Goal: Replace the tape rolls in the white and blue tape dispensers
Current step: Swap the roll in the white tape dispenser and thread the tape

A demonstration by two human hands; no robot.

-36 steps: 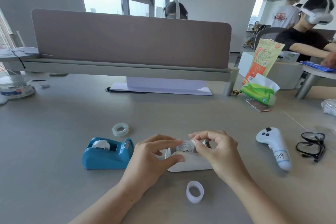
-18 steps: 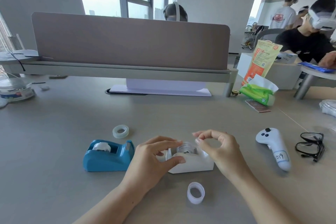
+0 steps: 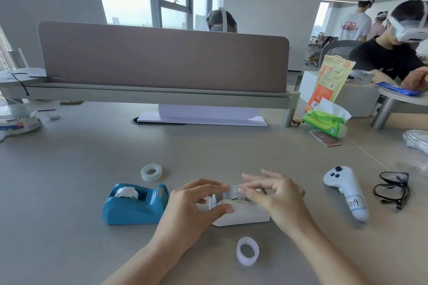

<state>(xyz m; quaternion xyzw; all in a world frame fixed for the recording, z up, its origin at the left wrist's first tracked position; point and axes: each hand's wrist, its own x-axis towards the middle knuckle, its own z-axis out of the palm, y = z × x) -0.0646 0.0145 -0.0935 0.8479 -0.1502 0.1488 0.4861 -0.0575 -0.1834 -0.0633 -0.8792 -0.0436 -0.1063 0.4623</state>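
Both hands are over the white tape dispenser [image 3: 240,214] at the middle of the counter [image 3: 69,192]. The left hand [image 3: 192,208] braces it: the thumb presses on the near side wall, the fingers curl over the top. The right hand [image 3: 275,196] comes in from the other side, fingertips pinched narrow around the clear tape roll [image 3: 231,193] sitting in the dispenser's well. Whether that roll is fully seated, I cannot tell; the fingers cover much of it.

Just in front of the white dispenser, toward the person, a white ring-shaped roll [image 3: 247,251] stands on its edge, apart from both hands. Just left of the left hand sits the blue tape dispenser [image 3: 135,205], upright, with a white roll [image 3: 127,192] in its well. Behind the blue one, a clear tape roll [image 3: 151,171] lies flat on the counter.

Out to the right, well clear of the hands, a white handheld controller [image 3: 346,192] lies with a handwritten label on it, and beside it a pair of black glasses [image 3: 391,188]. Farther back on the right, a green tissue pack [image 3: 326,120] sits in front of an orange bag [image 3: 327,81]. A brown divider panel [image 3: 162,60] runs across the far edge.
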